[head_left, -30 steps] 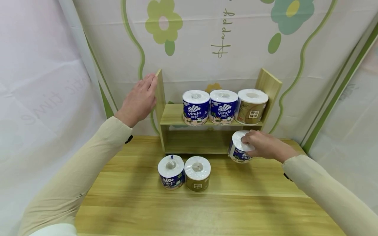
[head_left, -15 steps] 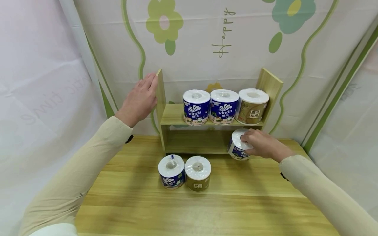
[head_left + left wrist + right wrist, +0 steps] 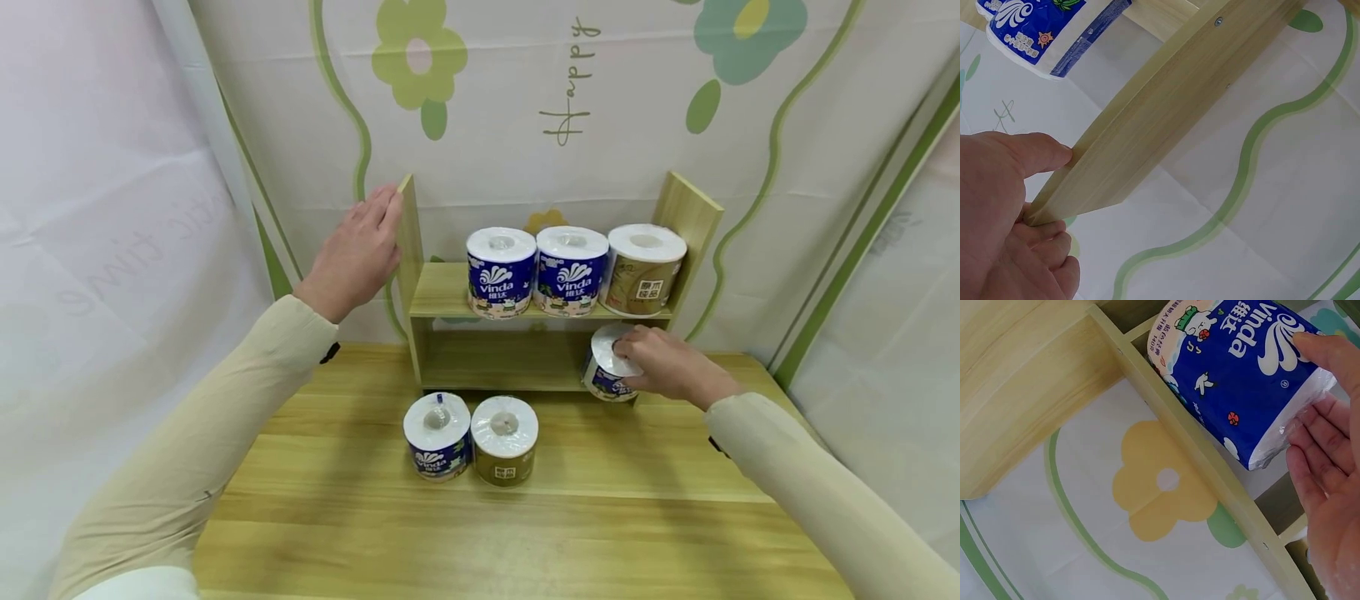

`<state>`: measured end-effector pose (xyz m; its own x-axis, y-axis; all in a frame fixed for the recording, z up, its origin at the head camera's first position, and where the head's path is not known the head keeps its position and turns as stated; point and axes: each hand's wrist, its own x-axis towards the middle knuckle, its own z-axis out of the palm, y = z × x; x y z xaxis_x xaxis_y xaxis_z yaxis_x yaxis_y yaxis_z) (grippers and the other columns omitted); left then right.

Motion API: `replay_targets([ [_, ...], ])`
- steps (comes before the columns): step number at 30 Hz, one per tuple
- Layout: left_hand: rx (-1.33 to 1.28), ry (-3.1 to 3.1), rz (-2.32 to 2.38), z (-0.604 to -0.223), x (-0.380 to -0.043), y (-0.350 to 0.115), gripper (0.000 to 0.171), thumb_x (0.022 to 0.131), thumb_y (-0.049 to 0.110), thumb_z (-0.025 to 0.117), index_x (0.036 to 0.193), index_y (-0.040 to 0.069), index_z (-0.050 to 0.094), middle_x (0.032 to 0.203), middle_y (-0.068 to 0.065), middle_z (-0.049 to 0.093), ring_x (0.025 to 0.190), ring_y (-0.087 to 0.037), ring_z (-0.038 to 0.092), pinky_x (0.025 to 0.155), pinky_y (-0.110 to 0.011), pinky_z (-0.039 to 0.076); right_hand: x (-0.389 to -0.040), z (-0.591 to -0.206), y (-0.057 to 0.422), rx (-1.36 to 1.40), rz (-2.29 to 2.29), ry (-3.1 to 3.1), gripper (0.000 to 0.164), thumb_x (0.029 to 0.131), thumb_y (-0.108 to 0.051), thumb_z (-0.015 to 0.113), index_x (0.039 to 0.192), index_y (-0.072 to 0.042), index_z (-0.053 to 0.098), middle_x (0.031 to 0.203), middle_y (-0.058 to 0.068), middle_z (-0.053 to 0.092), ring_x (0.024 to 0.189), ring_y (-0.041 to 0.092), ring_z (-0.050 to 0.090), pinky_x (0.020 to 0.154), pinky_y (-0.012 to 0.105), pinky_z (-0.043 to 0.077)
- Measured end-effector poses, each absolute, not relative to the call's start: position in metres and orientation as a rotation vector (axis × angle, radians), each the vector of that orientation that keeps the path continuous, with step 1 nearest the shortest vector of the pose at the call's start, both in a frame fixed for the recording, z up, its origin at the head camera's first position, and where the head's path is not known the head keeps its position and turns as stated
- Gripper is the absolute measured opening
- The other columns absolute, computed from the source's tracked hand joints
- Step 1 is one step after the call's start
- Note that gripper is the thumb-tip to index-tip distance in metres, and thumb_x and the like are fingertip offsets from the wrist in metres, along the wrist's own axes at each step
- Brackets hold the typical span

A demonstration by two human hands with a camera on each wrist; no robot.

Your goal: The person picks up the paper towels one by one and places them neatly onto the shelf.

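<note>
A blue-wrapped toilet roll is gripped by my right hand at the right end of the shelf's lower level. In the right wrist view, the thumb lies on the roll's blue wrapper while the other fingers bend over its end. My left hand holds the top of the wooden shelf's left side panel. The left wrist view has the thumb and curled fingers pinching that panel's corner. Two blue rolls and a brown roll stand on the upper level.
On the wooden table in front of the shelf, a blue roll and a brown roll stand side by side. The lower shelf board stretches left of the held roll. A printed cloth hangs behind.
My right hand has moved the held toilet roll slightly back, from in front of the shelf toward its lower level. The left hand stays on the side panel.
</note>
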<state>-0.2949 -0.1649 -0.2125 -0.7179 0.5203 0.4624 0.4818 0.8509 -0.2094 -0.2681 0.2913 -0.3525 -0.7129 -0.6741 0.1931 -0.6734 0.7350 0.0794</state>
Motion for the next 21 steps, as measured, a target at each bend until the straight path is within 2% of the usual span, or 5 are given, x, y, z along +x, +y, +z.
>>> replay_targets([
  [9, -0.725, -2.509, 0.113, -0.213, -0.294, -0.164, 0.059, 0.106, 0.005, 0.049, 0.157, -0.015, 0.029, 0.166, -0.033, 0.034, 0.158, -0.045, 0.033, 0.128, -0.058, 0.034, -0.275, -0.357, 0.293, 1.065, -0.005, -2.736, 0.023, 0.077, -0.012, 0.091, 0.083, -0.011, 0.068, 0.082, 0.003, 0.068, 0.074, 0.017, 0.06, 0.063, 0.036, 0.051],
  [21, -0.732, -2.507, 0.113, -0.213, -0.295, -0.165, 0.059, 0.106, 0.006, 0.049, 0.157, -0.015, 0.028, 0.166, -0.033, 0.033, 0.158, -0.045, 0.032, 0.128, -0.058, 0.034, -0.281, -0.359, 0.294, 1.039, 0.058, -2.782, 0.021, 0.08, -0.01, 0.089, 0.083, -0.011, 0.068, 0.08, 0.0, 0.066, 0.068, 0.01, 0.054, 0.059, 0.03, 0.047],
])
